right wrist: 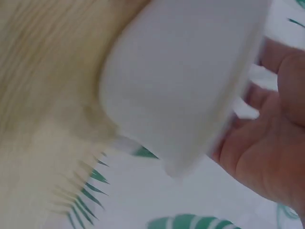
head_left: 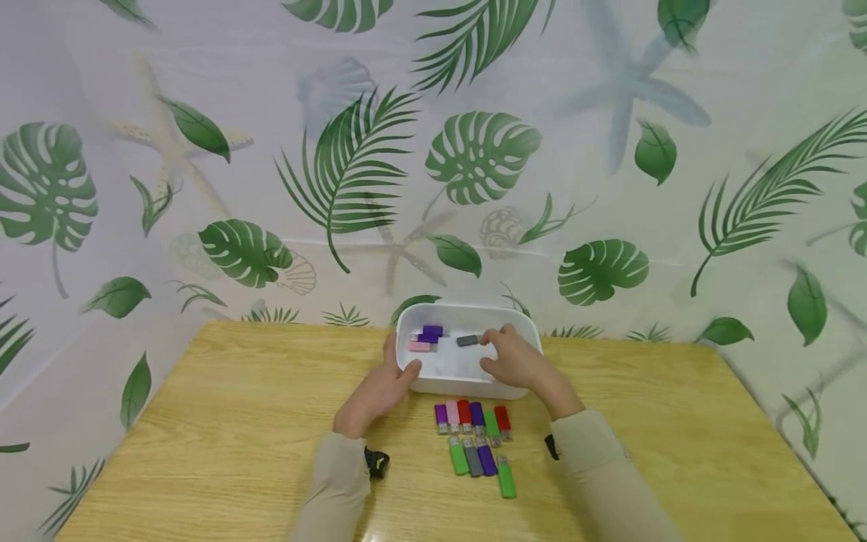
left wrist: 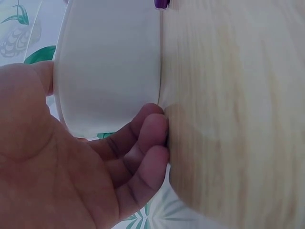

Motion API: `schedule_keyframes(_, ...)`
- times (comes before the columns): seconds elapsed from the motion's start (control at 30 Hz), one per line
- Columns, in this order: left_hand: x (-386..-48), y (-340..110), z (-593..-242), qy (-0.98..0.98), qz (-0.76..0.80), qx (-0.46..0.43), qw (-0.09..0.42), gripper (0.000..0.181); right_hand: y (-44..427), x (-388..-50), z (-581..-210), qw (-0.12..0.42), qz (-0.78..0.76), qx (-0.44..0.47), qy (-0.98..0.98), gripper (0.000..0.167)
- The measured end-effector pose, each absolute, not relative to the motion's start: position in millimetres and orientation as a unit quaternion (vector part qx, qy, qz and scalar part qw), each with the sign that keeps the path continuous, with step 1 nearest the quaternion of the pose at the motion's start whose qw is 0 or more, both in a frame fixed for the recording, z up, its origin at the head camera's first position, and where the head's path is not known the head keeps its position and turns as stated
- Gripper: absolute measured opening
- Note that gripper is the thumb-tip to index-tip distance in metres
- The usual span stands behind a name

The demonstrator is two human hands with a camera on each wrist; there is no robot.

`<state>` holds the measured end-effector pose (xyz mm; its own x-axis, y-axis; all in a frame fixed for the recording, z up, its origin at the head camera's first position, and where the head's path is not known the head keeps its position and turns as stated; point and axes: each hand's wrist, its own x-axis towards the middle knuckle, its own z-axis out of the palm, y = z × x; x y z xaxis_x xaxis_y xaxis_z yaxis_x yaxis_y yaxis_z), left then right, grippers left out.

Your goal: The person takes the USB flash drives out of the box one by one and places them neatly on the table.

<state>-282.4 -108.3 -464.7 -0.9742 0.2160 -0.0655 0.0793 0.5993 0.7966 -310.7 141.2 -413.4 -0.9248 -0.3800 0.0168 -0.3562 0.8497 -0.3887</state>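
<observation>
A gray USB stick [head_left: 466,341] lies on the floor of a white bin [head_left: 467,387], its plug end just beside the fingertips of a person's right hand [head_left: 521,365]. Thumb and forefinger stand apart, so the hand appears to grasp nothing; whether a fingertip touches the stick cannot be told. Handling it well likely calls for a light pinch on the plastic body rather than the plug, with the wrist kept high to clear the rim.

At the bin's other end, a pink stick [head_left: 419,347] and two purple sticks [head_left: 433,330] lie close together; a low, gentle motion should leave them undisturbed. The left hand [head_left: 379,388] grips that end, thumb over the rim and fingers around the outside, a hold best kept firm without squeezing the wall or tilting the bin.

In front, on the wood-grain worktop [head_left: 271,421], lie an upper row of six sticks [head_left: 463,412] and four more sticks [head_left: 486,461] below, one green among them set nearest the person. Behind hangs a leaf-printed backdrop [head_left: 482,158].
</observation>
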Motion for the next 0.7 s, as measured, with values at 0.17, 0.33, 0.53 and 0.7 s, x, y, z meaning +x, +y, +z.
schedule_keyframes(0.17, -283.3, -110.6, -467.2, 0.888, 0.445, 0.087, 0.074, 0.081, 128.9, -337.8, -440.5, 0.056, -0.175, -0.105, 0.977, 0.055)
schedule_keyframes(0.33, -283.2, -110.4, -467.3, 0.889, 0.443, 0.081, 0.08, 0.082, 126.4, -347.8, -453.3, 0.094, -0.111, -0.119, 0.982, 0.058)
schedule_keyframes(0.53, -281.3, -108.6, -464.7, 0.892, 0.439, 0.077, 0.077, 0.083, 128.4, -348.3, -453.2, 0.085, -0.116, -0.128, 0.981, 0.052)
schedule_keyframes(0.7, -280.5, -108.5, -465.0, 0.893, 0.437, 0.073, 0.079, 0.083, 127.8, -347.0, -451.8, 0.08, -0.116, -0.127, 0.982, 0.035)
